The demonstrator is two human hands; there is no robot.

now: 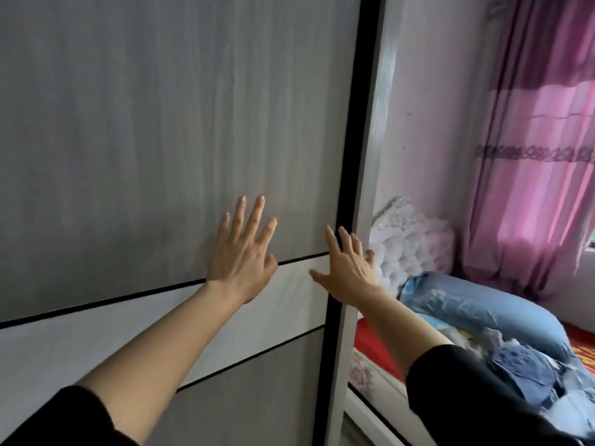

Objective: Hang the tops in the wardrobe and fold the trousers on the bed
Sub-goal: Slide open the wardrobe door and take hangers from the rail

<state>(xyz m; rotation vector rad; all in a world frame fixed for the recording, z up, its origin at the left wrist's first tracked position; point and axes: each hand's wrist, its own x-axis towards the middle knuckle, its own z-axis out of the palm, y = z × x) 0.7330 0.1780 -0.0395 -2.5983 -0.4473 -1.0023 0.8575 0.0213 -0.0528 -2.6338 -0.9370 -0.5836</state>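
Observation:
A grey wood-grain wardrobe door (145,123) with a white band and black trim fills the left of the view and is closed. My left hand (243,252) lies flat on it, fingers spread, holding nothing. My right hand (346,265) presses with spread fingers at the door's black right edge, also empty. A heap of blue and denim clothes (528,371) lies on the bed (373,378) at the lower right, partly hidden by my right sleeve.
A blue pillow (476,307) and a white frilly cushion (409,239) rest at the bed's head against the pink wall. Pink curtains (541,156) hang at the far right. The wardrobe's pale side post (363,220) stands between door and bed.

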